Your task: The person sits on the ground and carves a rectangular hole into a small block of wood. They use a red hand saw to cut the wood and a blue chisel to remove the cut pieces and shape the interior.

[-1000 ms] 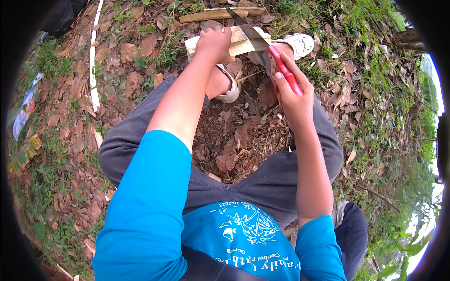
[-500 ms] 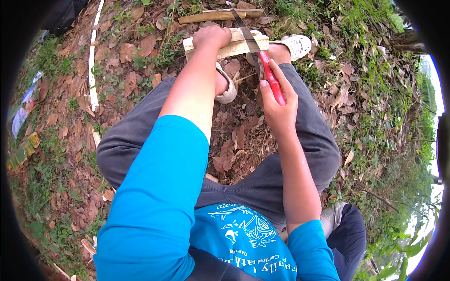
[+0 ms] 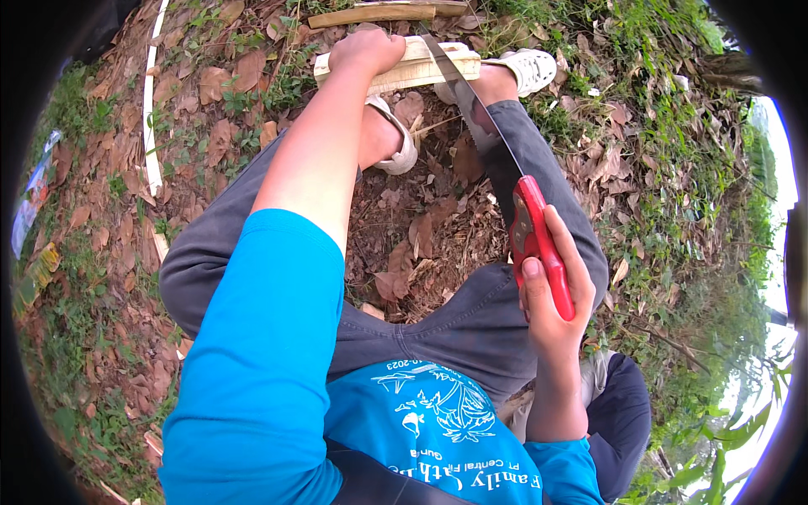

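A pale piece of split bamboo (image 3: 404, 71) lies flat across the ground near the top of the view, its ends resting by the person's two feet. It is light and creamy, with a clean cut end on the left. The left hand (image 3: 366, 50) is stretched far out on a straight arm and is pressed down on the bamboo, fingers curled over it to hold it. The right hand (image 3: 551, 299) is pulled back close to the body, with the elbow bent, and is wrapped tight around the red handle of a hand saw (image 3: 497, 168). The saw's long grey blade slants up and away, and its tip sits on the bamboo (just to the right of the left hand). The feet wear sandals (image 3: 530, 67), white on the right foot. The person sits with knees apart in dark grey trousers (image 3: 471, 328) and a blue shirt (image 3: 269, 362). All around are dry brown leaves (image 3: 404, 252) and green weeds. A second bamboo stick (image 3: 379, 13) lies a little beyond the first.
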Demonstrator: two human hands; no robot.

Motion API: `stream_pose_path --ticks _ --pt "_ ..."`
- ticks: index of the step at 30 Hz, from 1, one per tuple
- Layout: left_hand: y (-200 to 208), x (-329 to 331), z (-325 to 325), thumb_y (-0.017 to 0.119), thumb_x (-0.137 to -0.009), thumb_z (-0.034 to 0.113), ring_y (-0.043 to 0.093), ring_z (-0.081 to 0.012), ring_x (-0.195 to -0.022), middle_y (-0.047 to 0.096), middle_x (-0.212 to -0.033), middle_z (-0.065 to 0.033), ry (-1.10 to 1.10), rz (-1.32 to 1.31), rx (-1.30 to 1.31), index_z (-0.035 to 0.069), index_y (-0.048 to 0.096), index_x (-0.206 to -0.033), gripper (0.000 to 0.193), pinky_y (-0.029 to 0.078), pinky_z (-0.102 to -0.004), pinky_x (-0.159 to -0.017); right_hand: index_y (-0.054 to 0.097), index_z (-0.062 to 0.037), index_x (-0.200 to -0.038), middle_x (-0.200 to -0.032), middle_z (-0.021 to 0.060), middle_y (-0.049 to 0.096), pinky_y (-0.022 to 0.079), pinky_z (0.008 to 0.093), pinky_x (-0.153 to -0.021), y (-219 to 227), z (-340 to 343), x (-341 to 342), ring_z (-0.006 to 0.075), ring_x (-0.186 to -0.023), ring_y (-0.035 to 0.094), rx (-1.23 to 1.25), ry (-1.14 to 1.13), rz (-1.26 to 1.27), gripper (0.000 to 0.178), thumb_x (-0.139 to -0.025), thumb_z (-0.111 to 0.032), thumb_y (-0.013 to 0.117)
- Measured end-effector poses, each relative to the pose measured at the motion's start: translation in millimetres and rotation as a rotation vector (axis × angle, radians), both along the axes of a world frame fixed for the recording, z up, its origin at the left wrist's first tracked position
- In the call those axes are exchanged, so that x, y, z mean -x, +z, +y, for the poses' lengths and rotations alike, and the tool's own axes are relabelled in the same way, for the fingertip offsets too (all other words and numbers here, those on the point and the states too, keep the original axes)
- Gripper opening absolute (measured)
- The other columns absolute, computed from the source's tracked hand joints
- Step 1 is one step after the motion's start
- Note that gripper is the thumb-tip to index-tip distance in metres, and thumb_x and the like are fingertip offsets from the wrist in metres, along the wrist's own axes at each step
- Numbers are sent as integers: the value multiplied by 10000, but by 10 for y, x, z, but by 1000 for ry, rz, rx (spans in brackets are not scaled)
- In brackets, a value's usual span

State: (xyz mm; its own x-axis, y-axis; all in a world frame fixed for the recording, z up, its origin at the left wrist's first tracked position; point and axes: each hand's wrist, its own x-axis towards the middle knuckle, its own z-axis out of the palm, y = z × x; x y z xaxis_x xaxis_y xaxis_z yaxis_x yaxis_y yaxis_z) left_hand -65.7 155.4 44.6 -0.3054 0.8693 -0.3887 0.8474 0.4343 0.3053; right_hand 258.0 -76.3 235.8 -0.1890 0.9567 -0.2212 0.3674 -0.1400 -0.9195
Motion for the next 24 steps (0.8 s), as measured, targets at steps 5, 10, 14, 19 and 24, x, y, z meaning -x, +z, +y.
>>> stream_pose_path --ticks 5,10,14,19,24 --pt "-38 -111 -163 359 -956 447 606 -356 -1283 654 -1362 -200 -21 97 -144 36 674 -1319 632 447 -498 -1094 591 7 -1422 -1304 134 689 463 287 -1022 -522 546 427 136 -1163 624 -275 19 32 450 -980 -45 653" --pt "-63 -177 -167 363 -943 429 606 -350 -1254 672 -1321 -211 -37 118 -147 10 681 -1290 630 431 -496 -1083 614 -1 -1398 -1279 124 704 458 278 -1024 -762 845 553 126 -1159 622 -251 -29 111 431 -969 -22 640" --pt "-179 -236 -213 381 -982 490 589 -319 -1274 672 -1309 -185 54 232 -251 18 675 -1294 637 409 -465 -1090 578 -10 -1438 -1342 128 673 439 294 -1066 -953 602 460 146 -1231 606 -197 5 114 467 -975 -25 635" --pt "-159 -249 -236 377 -997 524 591 -321 -1267 665 -1321 -179 31 197 -289 20 674 -1264 643 416 -460 -1083 547 -73 -1481 -1344 175 677 458 322 -1048 -902 382 535 206 -1263 633 -265 74 -1 521 -971 -34 644" --pt "-209 -221 -304 395 -1002 505 606 -328 -1233 678 -1271 -182 3 206 -345 23 684 -1220 603 426 -471 -1069 532 -111 -1497 -1284 226 689 523 329 -932 -880 233 549 258 -1160 708 -317 140 -86 558 -958 -41 660"
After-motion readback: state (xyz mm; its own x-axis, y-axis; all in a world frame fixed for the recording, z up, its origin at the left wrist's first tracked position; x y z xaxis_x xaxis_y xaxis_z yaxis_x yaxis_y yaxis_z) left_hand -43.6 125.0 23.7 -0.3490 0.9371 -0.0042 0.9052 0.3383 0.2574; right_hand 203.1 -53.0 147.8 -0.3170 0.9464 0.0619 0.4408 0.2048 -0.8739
